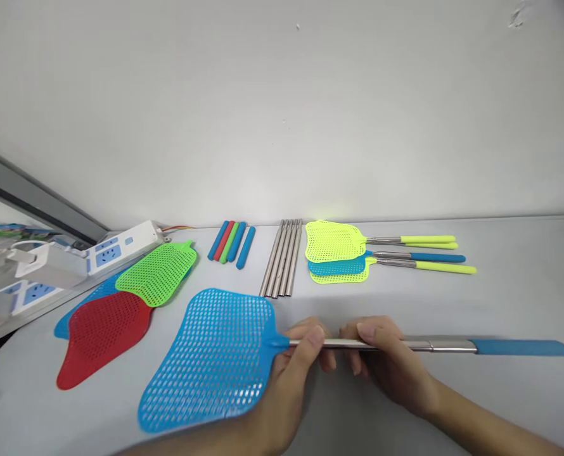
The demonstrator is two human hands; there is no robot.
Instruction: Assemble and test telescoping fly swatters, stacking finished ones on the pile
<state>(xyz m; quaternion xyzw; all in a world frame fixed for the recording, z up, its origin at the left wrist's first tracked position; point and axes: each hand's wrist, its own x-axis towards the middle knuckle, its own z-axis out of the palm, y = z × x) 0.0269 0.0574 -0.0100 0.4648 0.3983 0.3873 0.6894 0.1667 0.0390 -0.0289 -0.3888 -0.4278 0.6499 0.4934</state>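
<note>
A blue fly swatter (210,361) with a perforated head, a metal rod and a blue handle grip lies across both hands above the table. My left hand (296,367) pinches the rod just beside the neck of the head. Further along the same rod, my right hand (386,354) is closed around the metal, thumb on top. The blue grip at the right end touches neither hand. Beyond the hands lie several metal rods (282,259) side by side, with loose coloured handle grips (232,242) to their left.
Several assembled yellow and blue swatters (336,244) are stacked at the back right. On the left, a red swatter head (106,332) and a green swatter head (161,275) overlap a blue one. A white power strip (120,250) with a plugged-in adapter stands behind them, near the wall.
</note>
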